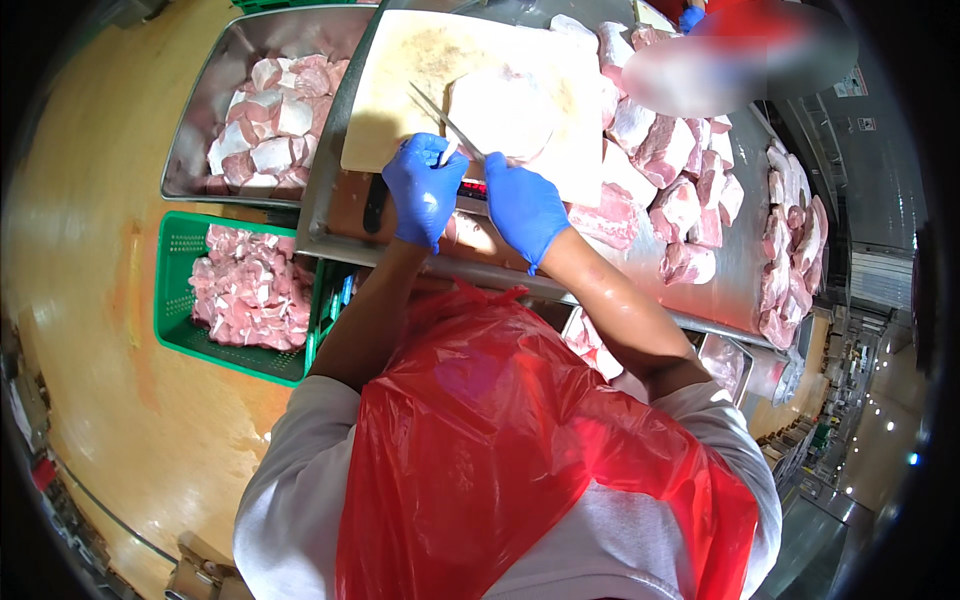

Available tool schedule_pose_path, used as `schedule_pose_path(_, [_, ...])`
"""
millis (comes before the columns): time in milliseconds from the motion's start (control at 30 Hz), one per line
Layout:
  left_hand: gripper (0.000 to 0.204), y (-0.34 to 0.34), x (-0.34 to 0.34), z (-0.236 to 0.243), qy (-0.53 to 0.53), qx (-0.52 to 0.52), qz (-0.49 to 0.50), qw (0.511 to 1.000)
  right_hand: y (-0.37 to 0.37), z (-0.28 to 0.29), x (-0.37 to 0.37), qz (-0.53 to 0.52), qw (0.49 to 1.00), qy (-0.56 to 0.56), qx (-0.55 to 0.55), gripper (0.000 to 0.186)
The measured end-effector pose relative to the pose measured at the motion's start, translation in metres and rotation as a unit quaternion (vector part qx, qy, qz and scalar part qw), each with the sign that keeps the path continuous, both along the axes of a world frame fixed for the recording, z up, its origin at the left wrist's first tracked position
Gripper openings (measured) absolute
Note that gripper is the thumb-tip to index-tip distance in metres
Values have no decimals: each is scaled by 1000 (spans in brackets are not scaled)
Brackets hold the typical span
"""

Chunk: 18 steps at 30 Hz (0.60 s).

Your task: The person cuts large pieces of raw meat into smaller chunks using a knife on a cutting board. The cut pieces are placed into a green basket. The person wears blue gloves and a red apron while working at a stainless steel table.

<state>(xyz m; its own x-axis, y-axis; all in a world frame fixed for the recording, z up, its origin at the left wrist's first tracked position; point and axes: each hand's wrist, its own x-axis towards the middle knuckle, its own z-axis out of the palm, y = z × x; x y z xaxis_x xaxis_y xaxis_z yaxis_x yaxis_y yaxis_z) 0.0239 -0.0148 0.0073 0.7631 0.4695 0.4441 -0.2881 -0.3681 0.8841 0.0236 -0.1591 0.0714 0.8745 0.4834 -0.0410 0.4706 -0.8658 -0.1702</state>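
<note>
My right hand (526, 208), in a blue glove, is closed around a knife whose thin grey blade (440, 112) points up and left over the cutting board (385, 120). Just left of it is my left hand (424, 190), also blue-gloved. Its fingers are curled on a small white piece (449, 152), too small to name, close to the blade. Beyond the hands a large pale slab of meat (502, 112) lies on the board, partly next to the blade. The knife's handle is hidden in my right glove.
A metal tub of meat chunks (190, 150) stands at the left, above a green basket of trimmings (175, 290). Meat pieces (680, 205) cover the steel table to the right. A red digital display (472, 187) and a black handle (375, 203) are near the board's edge. Another person's gloved hand (691, 18) shows at the far side.
</note>
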Motion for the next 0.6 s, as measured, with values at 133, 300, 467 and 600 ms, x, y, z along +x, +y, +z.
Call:
schedule_pose_path(133, [12, 10, -8, 4, 123, 9, -4, 992, -60, 14, -33, 9, 987, 73, -141, 27])
schedule_pose_path(300, [19, 83, -53, 1, 218, 12, 129, 967, -145, 64, -53, 51, 975, 76, -201, 18])
schedule_pose_path(467, [35, 271, -173, -96, 445, 282, 63, 847, -158, 51, -58, -179, 954, 156, 182, 20])
schedule_pose_path(600, [56, 252, -130, -15, 323, 276, 34, 904, -138, 21, -18, -271, 859, 155, 406, 24])
